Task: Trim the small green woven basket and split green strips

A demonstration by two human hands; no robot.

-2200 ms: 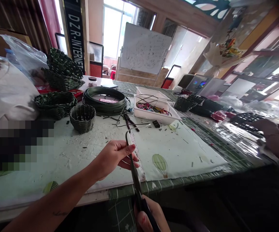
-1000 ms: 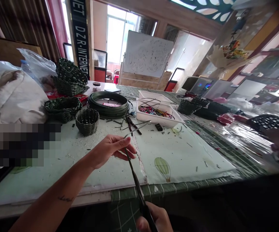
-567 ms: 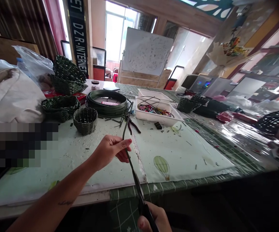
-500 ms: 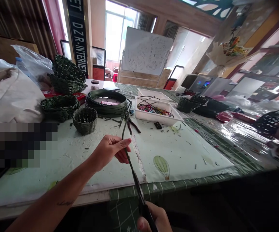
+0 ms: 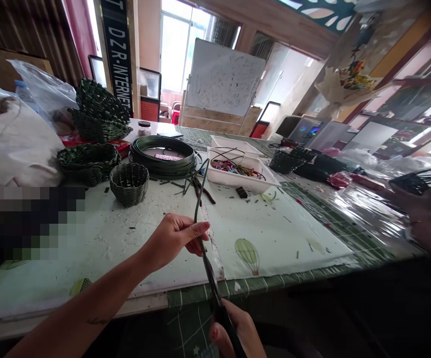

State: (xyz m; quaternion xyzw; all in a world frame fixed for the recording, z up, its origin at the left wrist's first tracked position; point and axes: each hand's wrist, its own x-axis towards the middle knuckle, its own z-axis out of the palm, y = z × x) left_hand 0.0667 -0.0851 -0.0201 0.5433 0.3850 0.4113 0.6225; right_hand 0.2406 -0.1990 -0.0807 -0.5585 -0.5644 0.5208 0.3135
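**Green strip (image 5: pixel 199 209) at the scissors (image 5: pixel 211 278), weaving stock left on the coil**

Left hand (image 5: pixel 174 238): fingers (image 5: pixel 196 229) closed in a firm pinch on the strip, free end rising almost upright toward the white tray (image 5: pixel 237 179). Right hand (image 5: pixel 237 333): fingers wrapped around the black scissor handles at the near table edge, blades angled up along the strip to just below the left hand. Blade gap: cannot tell (strip and blades overlap in this view).

Strip position: above the seam of the printed mat (image 5: pixel 275 238), clear of the table surface.

Done so far, going by looks: four woven baskets (image 5: pixel 88 164) on the far side of the mat, including one small round basket (image 5: pixel 129 184); more dark baskets (image 5: pixel 286 161) beyond the tray. Left: large strip coil (image 5: pixel 162 158), wound and ready, plus short offcuts (image 5: pixel 170 185) scattered nearby. Pliers (image 5: pixel 204 191) lying just beside the coil. Far right: a co-worker's hand (image 5: pixel 418 201) at an open black weave (image 5: pixel 420 183), loose ends sticking out.
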